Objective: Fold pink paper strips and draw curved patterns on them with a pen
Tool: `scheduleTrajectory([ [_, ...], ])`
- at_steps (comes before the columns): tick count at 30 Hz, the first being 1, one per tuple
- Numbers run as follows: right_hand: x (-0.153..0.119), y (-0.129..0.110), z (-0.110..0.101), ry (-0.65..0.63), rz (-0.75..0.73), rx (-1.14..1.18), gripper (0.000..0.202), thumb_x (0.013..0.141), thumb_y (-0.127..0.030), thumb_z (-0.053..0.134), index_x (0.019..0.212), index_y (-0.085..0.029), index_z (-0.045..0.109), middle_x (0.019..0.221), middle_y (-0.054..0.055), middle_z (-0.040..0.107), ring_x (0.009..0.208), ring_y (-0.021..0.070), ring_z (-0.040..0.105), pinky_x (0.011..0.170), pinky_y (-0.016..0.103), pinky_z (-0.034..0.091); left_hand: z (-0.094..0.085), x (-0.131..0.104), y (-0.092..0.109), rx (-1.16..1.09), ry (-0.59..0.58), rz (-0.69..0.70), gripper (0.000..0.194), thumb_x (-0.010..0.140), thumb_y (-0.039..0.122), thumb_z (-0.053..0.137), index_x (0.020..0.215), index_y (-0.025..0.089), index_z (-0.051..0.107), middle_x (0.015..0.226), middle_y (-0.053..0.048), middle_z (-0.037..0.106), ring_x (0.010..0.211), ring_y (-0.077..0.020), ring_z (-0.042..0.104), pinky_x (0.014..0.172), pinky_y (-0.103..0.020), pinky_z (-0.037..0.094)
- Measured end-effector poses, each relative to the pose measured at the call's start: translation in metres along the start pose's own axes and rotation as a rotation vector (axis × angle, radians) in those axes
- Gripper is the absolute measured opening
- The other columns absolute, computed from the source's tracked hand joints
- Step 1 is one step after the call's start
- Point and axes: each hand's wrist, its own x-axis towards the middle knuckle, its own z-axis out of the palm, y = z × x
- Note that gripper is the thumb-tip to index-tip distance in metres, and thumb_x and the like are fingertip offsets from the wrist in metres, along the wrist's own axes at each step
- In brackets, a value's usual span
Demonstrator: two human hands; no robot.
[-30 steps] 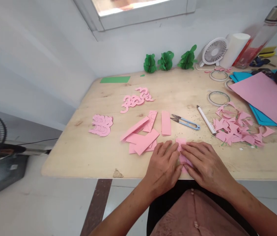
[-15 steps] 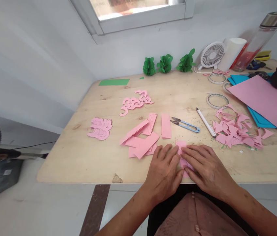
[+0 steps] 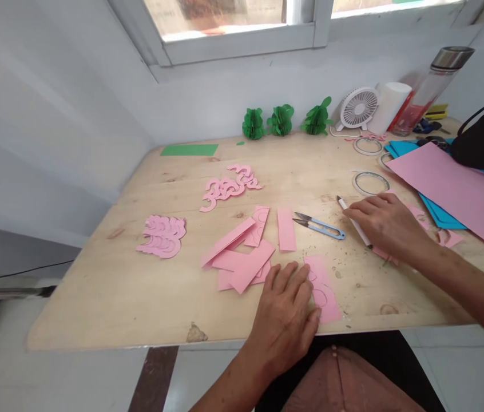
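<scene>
Head view: left hand [image 3: 285, 309] lies flat on a pink strip [image 3: 324, 296] by the surface's [image 3: 139, 309] near edge. Right hand [image 3: 390, 226] meets the white pen [image 3: 359, 231], grip unclear.

We see matt, smooth paper in the pink strip [image 3: 324, 294], the pale pink cut-outs [image 3: 167, 236] and the pleated green figures [image 3: 253, 124], on a table [image 3: 96, 303] of dull, knotty wood with a rough chip at its edge. We find dark metal blades [image 3: 304, 218] on the snips [image 3: 320, 224], a smooth white pen [image 3: 358, 229], a clear, glossy bottle [image 3: 431, 94] with a shiny metal cap [image 3: 453, 58], and glossy floor tiles [image 3: 207, 375].
</scene>
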Motion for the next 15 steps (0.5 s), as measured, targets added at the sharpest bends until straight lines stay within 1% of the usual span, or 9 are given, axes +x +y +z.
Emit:
scheduleTrajectory([
  [3,0.013,0.018,0.003,-0.129,-0.167,-0.047,0.026,0.088,-0.004,0.046,0.093,-0.021,0.065,0.079,0.005,0.069,0.076,0.021,0.06,0.078,0.038,0.037,0.0,0.001,0.0,-0.001,-0.007,0.002,0.024,0.088,0.026,0.053,0.11,0.016,0.056,0.139,-0.009,0.056,0.132,-0.0301,0.045,0.112,-0.054,0.032],
  [4,0.016,0.022,0.003,-0.137,-0.205,-0.048,0.026,0.087,-0.004,0.046,0.091,-0.021,0.065,0.076,0.004,0.067,0.073,0.0199,0.058,0.079,0.038,0.037,0.0,0.001,0.0,-0.001,-0.007,0.003,0.024,0.088,0.026,0.054,0.11,0.016,0.056,0.139,-0.009,0.056,0.132,-0.03,0.045,0.112,-0.054,0.032],
  [7,0.025,0.028,0.005,-0.144,-0.295,-0.024,0.027,0.087,-0.003,0.044,0.086,-0.022,0.064,0.073,0.003,0.064,0.07,0.0185,0.054,0.081,0.038,0.037,-0.001,0.002,0.0,0.001,-0.005,0.006,0.025,0.087,0.026,0.054,0.111,0.017,0.056,0.137,-0.01,0.057,0.131,-0.0298,0.046,0.111,-0.054,0.034],
  [10,0.032,0.034,0.008,-0.186,-0.364,-0.016,0.03,0.09,-0.004,0.039,0.082,-0.022,0.062,0.071,0.002,0.062,0.069,0.0179,0.052,0.082,0.038,0.037,-0.002,0.002,0.0,0.008,-0.012,0.003,0.026,0.087,0.027,0.054,0.111,0.017,0.056,0.137,-0.011,0.057,0.131,-0.03,0.046,0.111,-0.055,0.035],
  [12,0.034,0.039,0.008,-0.206,-0.366,0.016,0.032,0.091,-0.006,0.037,0.08,-0.023,0.061,0.07,0.002,0.061,0.068,0.0176,0.051,0.082,0.038,0.038,-0.003,0.002,0.001,0.014,-0.015,0.004,0.026,0.087,0.027,0.054,0.111,0.017,0.056,0.137,-0.011,0.057,0.132,-0.03,0.046,0.111,-0.055,0.035],
  [13,0.034,0.04,0.006,-0.203,-0.344,0.05,0.031,0.092,-0.008,0.036,0.078,-0.023,0.06,0.069,0.002,0.061,0.066,0.0175,0.051,0.081,0.038,0.039,-0.003,0.002,0.001,0.016,-0.016,0.006,0.025,0.087,0.027,0.054,0.11,0.017,0.056,0.137,-0.011,0.057,0.132,-0.0298,0.046,0.111,-0.055,0.035],
  [15,0.032,0.04,0.0,-0.156,-0.244,0.151,0.03,0.093,-0.014,0.038,0.074,-0.024,0.059,0.065,0.002,0.059,0.063,0.0177,0.05,0.079,0.039,0.04,-0.002,0.001,0.001,0.019,-0.013,0.015,0.025,0.087,0.026,0.053,0.11,0.017,0.056,0.137,-0.012,0.057,0.134,-0.0295,0.045,0.112,-0.055,0.034],
])
